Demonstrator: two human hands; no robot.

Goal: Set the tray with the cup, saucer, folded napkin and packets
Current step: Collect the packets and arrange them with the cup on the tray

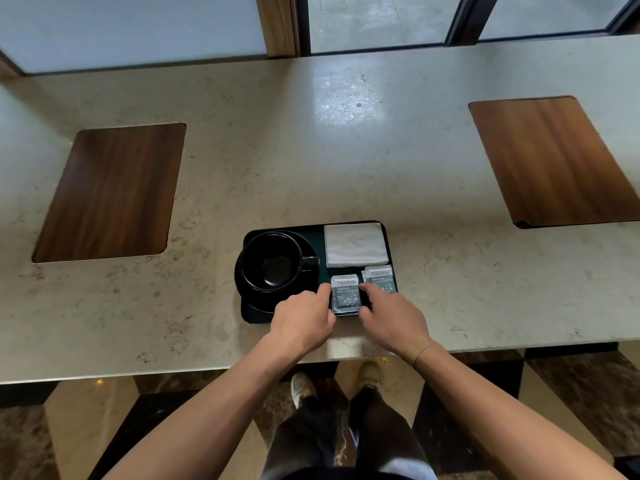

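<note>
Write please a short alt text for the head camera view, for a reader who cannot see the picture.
Two bare hands, the left hand and the right hand, touch a grey packet from either side at the near edge of a dark tray on a stone counter. The tray also holds a black cup on a saucer, a folded white napkin and a second packet.

Soft daylight from the windows [377,19] behind, decent brightness. Glare patch on the tabletop [349,105] near its far edge. Wide-angle lens bends the edges, overall slightly soft.
</note>
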